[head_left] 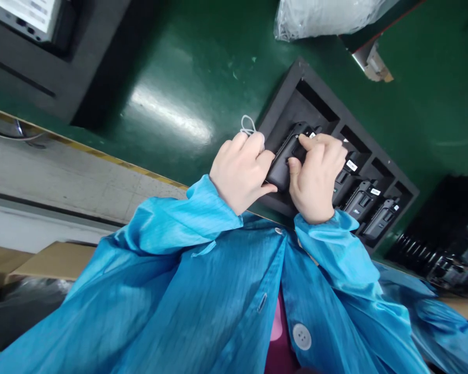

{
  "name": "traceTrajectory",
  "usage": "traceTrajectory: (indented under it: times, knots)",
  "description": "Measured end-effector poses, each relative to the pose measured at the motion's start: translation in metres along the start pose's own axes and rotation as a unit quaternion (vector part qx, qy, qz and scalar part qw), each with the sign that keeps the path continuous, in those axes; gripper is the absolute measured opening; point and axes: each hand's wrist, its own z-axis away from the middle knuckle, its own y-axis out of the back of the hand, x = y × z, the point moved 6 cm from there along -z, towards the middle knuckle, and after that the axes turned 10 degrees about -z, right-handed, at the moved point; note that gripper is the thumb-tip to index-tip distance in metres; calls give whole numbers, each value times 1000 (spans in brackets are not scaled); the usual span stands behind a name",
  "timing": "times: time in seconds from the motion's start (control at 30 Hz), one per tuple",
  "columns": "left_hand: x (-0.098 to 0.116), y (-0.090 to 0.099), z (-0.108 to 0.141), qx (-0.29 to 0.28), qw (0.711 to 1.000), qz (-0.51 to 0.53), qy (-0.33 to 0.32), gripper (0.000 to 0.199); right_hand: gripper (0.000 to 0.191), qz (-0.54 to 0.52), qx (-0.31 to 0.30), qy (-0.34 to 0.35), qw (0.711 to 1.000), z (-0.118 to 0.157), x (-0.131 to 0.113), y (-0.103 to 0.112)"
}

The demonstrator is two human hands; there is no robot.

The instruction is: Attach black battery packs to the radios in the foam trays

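Observation:
Both of my hands are on a black handheld device (280, 170) held at a slant over the left end of a black foam tray (320, 87). My left hand (239, 169) grips its lower left side, fingers curled and thumb at the bottom end. A thin white cord loop (248, 122) sticks out behind the left fingers. My right hand (319, 174) is closed on the device's upper right part, thumb and index finger pressing its face. Further along the tray, similar devices (359, 200) with small white labels lie in separate slots, one partly hidden by my right hand.
A larger black foam block (97, 47) with a labelled unit (27, 21) in it sits at the left of the green table (167, 78). Clear plastic wrapping (327, 18) lies at the back. Dark items (444, 234) stand at right, near another blue sleeve (448, 317).

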Motion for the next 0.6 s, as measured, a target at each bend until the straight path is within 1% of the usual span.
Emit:
traceTrajectory:
  times: [0.1,0.2,0.33,0.43,0.5,0.57,0.6]
  knots:
    - [0,0,0,12,1000,-23,-4,54,42,49,7,-1,999,3,-10,-1]
    - [1,0,0,11,999,-35,-4,57,43,81,3,-12,997,3,-16,-3]
    - [3,5,-2,5,998,-54,14,69,41,79,-11,-31,996,1,-18,-7]
    - [9,12,-4,9,996,-86,21,78,40,14,-24,-42,999,-1,-16,-2]
    - [15,15,-6,9,994,-110,20,78,43,-67,-10,-55,996,2,-10,11]
    - [24,17,-7,14,991,-132,23,77,46,-153,48,-73,984,13,-1,33]
    - [29,17,-7,19,989,-143,26,77,46,-187,94,-83,974,22,5,47]
